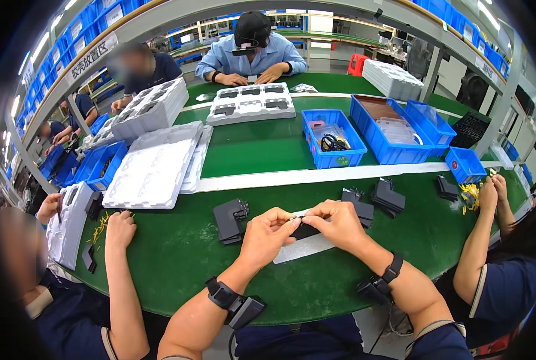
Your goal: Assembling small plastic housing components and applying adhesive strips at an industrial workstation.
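Observation:
Above the green table, my left hand (269, 235) and my right hand (339, 223) meet with fingertips pinched together. Between them is a small dark piece (298, 218), too small to make out fully. Under my fingers lies a flat black part (304, 231), partly hidden by my hands. A silvery grey strip (302, 248) rests on the table just below it. Left of my left hand sits a stack of black L-shaped housings (229, 221). Beyond my right hand are more black housings (359, 210) and another stack of black housings (388, 198).
A white divider strip (292, 176) crosses the green table (184, 258). Beyond it stand blue bins (334, 157) and white foam trays (154, 165). Co-workers sit on both sides, one person's hand (121, 230) close at left; another person works opposite at a foam tray (251, 114).

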